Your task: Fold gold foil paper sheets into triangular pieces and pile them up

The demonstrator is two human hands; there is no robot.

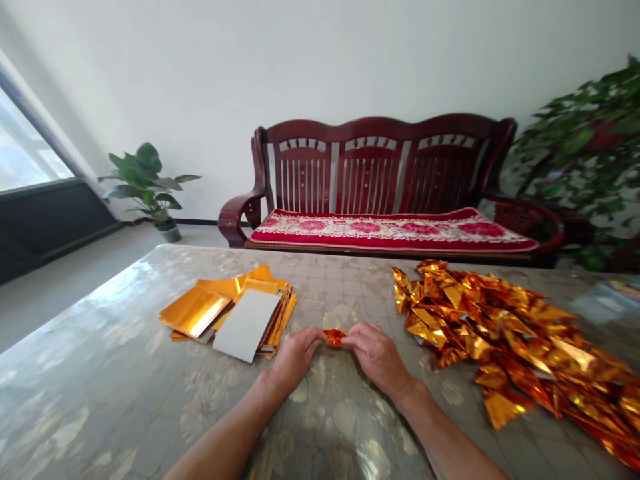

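Between my two hands is a small folded piece of gold foil paper [335, 337], shiny orange-gold and puffed in the middle. My left hand [299, 355] pinches its left end, and my right hand [374, 353] pinches the right end. Both hands are just above or on the table; I cannot tell which. Left of them lies a loose stack of gold foil paper sheets [197, 308], with a pale sheet [249, 323] face up on top. To the right spreads a large heap of folded gold foil pieces [505, 327].
The table [125, 393] has a patterned, glossy cover. At its far right lies a clear plastic bag [607, 300]. Beyond the far edge stands a dark red wooden bench [370, 177] with a floral cushion [390, 229]. Potted plants [145, 180] flank the bench.
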